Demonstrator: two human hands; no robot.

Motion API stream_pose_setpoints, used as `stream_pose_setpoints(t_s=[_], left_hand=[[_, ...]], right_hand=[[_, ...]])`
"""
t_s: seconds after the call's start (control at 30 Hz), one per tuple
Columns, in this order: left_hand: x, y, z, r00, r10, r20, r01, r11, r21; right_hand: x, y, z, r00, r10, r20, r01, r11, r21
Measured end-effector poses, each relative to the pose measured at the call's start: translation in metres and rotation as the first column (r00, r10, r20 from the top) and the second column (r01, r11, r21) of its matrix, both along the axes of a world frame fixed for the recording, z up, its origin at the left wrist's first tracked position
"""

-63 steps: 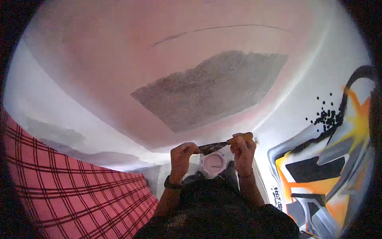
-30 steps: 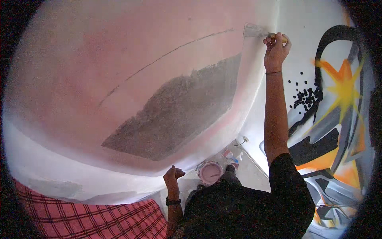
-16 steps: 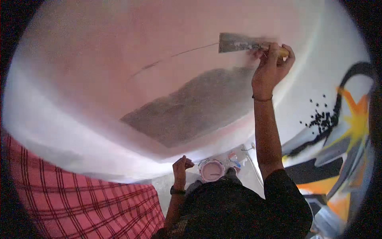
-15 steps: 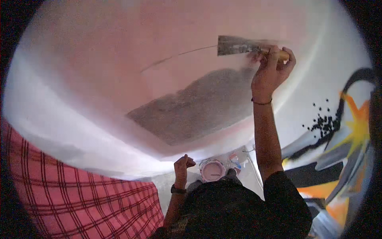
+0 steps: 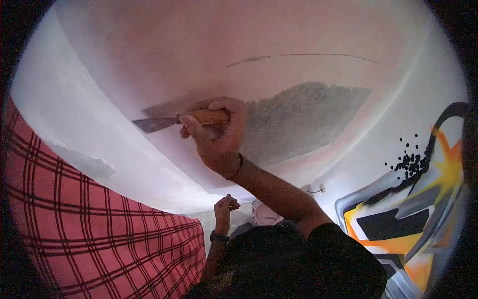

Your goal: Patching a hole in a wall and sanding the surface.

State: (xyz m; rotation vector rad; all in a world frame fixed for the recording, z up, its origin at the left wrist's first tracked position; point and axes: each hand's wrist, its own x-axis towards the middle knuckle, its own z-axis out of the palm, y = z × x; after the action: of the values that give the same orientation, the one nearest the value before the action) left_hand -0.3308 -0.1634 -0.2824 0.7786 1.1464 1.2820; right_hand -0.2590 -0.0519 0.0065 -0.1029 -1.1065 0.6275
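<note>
My right hand [image 5: 221,142] grips the brown handle of a wide putty knife [image 5: 157,124]. The thin metal blade points left, at the corner edge where the pink wall [image 5: 199,50] meets a white side wall [image 5: 74,99]. A rough grey patch [image 5: 303,117] spreads over the pink wall to the right of this hand, and part of it is hidden behind the hand. A thin dark crack line runs above the patch. Low down, my left hand [image 5: 225,209] hangs with its fingers curled in; whether anything is in them is hidden.
On the floor below stands a bucket [image 5: 259,213] with pinkish contents, partly covered by my right arm. A red checked cloth [image 5: 99,214] hangs at the left. Painted graffiti [image 5: 398,219] covers the right wall, with a small socket [image 5: 321,188] near the corner.
My right hand has swept left and down with the putty knife, from the right part of the pink wall to its left edge. My left hand has hardly moved.
</note>
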Motion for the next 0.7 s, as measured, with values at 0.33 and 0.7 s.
stream_pose_setpoints(t_s=[0.33,0.7], left_hand=[[0.002,0.007,-0.015,0.988,-0.152,-0.028,0.150,0.986,-0.073],[0.026,0.018,-0.016,0.960,-0.262,-0.093,0.255,0.963,-0.088]], right_hand=[[0.240,0.017,0.055,0.821,-0.569,0.035,0.568,0.812,-0.134],[0.563,0.035,0.014,0.810,-0.552,-0.196,0.510,0.829,-0.228]])
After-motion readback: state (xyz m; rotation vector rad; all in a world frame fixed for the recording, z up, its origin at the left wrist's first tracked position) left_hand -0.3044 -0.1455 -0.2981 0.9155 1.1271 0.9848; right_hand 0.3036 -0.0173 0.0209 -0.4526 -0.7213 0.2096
